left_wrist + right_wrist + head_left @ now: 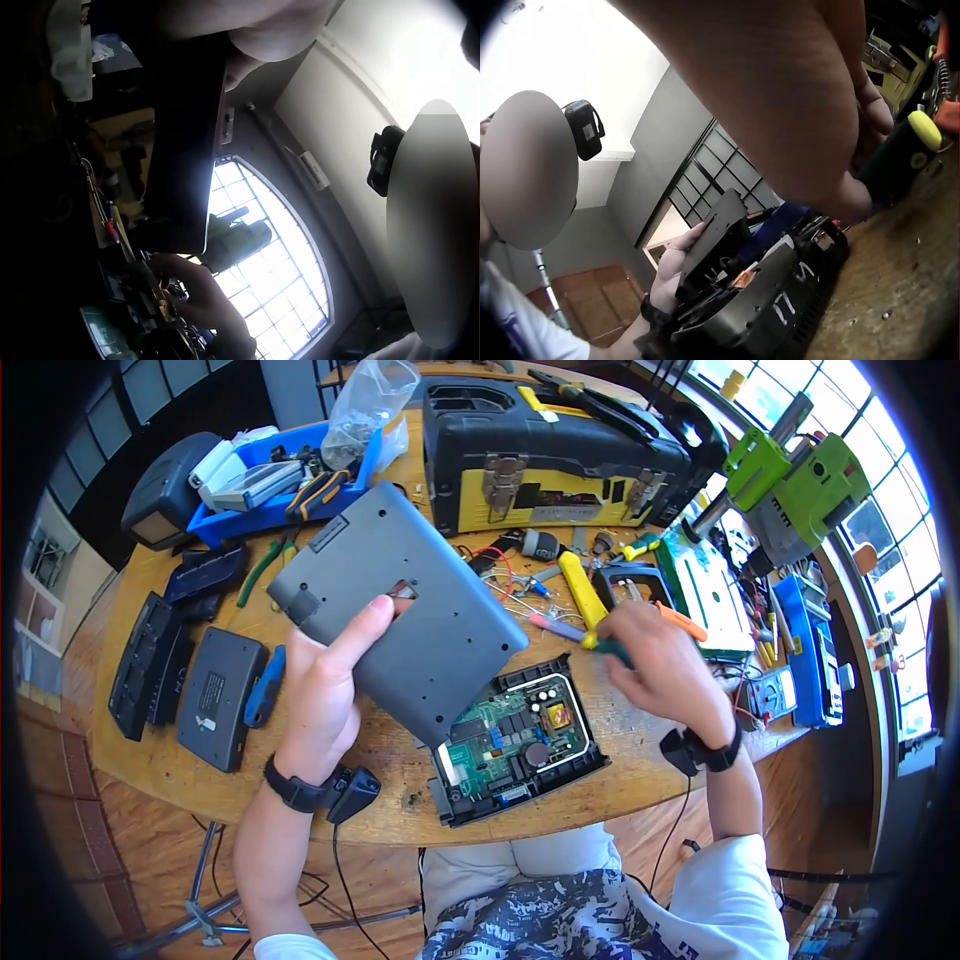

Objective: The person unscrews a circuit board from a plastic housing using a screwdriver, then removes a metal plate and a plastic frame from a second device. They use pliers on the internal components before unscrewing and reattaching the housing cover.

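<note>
A dark grey plastic cover is tilted in the air, gripped at its left edge by my left hand, thumb on its face near a small opening. Below its lower corner, an open housing with a green circuit board lies on the table. My right hand is curled at a screwdriver with a green and yellow handle, right of and behind the housing. In the right wrist view, fingers and thumb touch the dark green handle just above the wood; the palm hides part of the grasp.
A black and yellow toolbox and blue bin stand at the back. Scattered tools include a yellow-handled one. Dark casings lie left beside a blue-handled tool. A green drill press and multimeter are right.
</note>
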The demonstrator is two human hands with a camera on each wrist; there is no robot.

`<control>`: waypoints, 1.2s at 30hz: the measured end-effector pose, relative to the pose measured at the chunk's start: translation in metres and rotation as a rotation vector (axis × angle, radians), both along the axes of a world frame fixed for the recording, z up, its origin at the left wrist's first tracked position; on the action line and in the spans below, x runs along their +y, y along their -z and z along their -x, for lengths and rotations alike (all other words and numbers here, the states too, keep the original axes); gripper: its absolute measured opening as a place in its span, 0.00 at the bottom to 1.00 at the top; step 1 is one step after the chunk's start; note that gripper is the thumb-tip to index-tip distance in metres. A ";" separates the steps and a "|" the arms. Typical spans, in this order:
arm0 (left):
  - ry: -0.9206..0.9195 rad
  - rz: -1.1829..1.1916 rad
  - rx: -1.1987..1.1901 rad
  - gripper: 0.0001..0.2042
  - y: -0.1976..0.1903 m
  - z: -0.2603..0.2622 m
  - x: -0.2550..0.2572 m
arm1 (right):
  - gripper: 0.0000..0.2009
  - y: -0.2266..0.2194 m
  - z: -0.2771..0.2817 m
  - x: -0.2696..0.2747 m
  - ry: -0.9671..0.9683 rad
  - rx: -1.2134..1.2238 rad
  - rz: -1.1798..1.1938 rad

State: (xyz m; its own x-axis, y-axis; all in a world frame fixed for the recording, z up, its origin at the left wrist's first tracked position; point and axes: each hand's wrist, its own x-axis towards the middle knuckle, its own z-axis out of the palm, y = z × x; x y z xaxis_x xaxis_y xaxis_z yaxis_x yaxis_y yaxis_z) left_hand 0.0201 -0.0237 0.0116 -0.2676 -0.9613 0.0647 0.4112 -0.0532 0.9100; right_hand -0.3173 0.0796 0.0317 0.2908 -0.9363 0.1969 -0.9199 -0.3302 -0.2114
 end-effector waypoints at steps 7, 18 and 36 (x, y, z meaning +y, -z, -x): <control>-0.035 0.050 -0.073 0.18 0.002 0.002 0.000 | 0.17 -0.059 -0.034 0.000 -0.079 -0.150 0.303; -0.036 0.168 -0.107 0.20 -0.004 -0.002 0.004 | 0.18 -0.074 -0.076 -0.015 -0.169 -0.152 0.359; -0.067 0.254 -0.149 0.16 -0.008 -0.002 0.008 | 0.16 -0.091 -0.085 -0.020 -0.352 0.047 0.653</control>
